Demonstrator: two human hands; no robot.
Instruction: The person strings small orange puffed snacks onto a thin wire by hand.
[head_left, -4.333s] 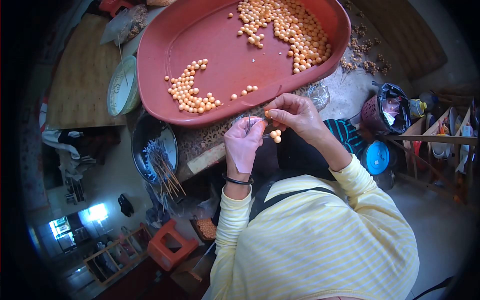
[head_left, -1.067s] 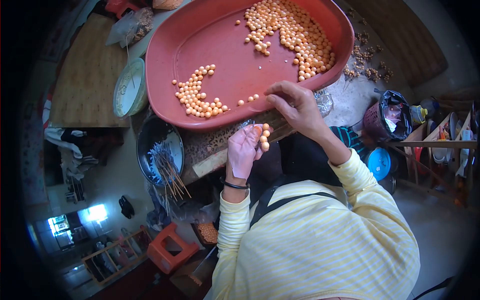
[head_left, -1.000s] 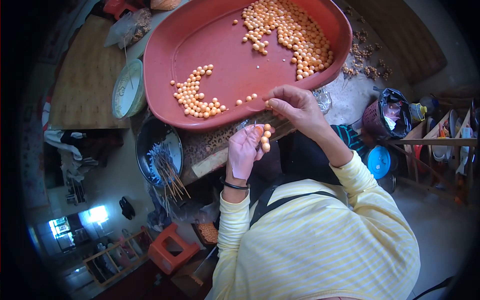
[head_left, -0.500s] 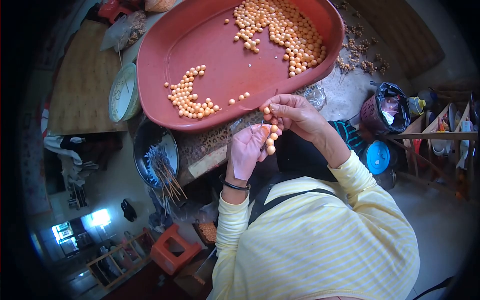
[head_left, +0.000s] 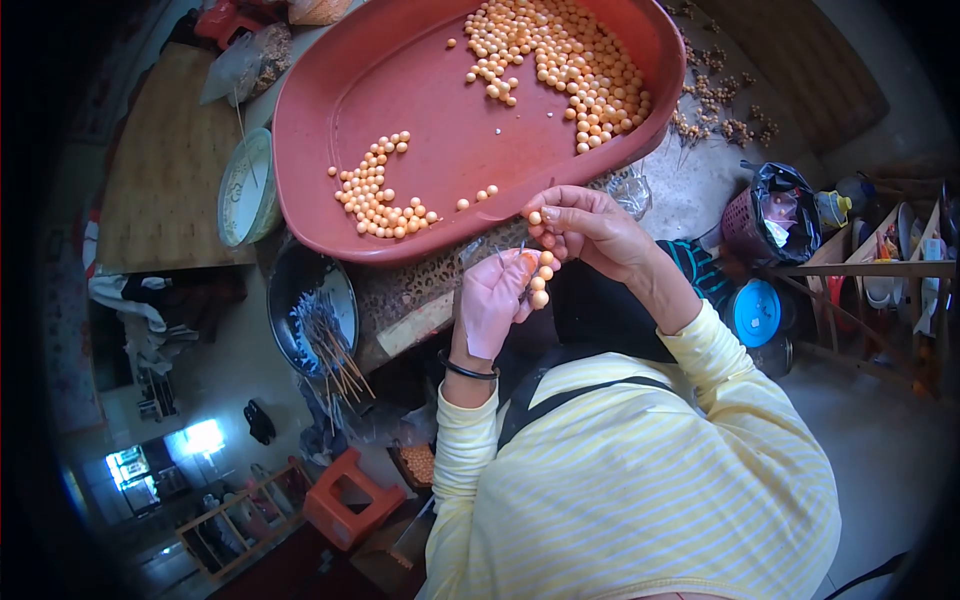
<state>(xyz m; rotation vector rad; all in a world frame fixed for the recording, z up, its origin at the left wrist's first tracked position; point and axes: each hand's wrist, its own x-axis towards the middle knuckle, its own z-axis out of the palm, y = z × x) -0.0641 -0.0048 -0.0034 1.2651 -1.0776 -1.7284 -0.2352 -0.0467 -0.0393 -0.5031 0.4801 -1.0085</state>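
Both of my hands meet at the near edge of a red plastic tub (head_left: pixel 430 110). Between them runs a short row of orange beads (head_left: pixel 541 280), some larger than others. My left hand (head_left: pixel 493 300), with a pale pinkish covering over its back, is closed on the lower part of this row. Thumb and fingers of my right hand (head_left: pixel 597 232) pinch its upper end, where a bead shows at the fingertips. What joins the beads is hidden by my fingers. Inside the tub, loose orange beads (head_left: pixel 600 85) form a big pile at right and a smaller group (head_left: pixel 385 200) at left.
Left of the tub stand a bowl of pale paste (head_left: pixel 247 190) with a thin stick and a dark basin (head_left: pixel 285 345) holding a bundle of sticks (head_left: pixel 335 350). Beaded sprigs (head_left: pixel 715 95) lie at right, near a lined basket (head_left: pixel 740 222). A red stool (head_left: pixel 350 500) is below.
Almost nothing differs. My fingers and the bead row have shifted very slightly, and both hands keep their grip.
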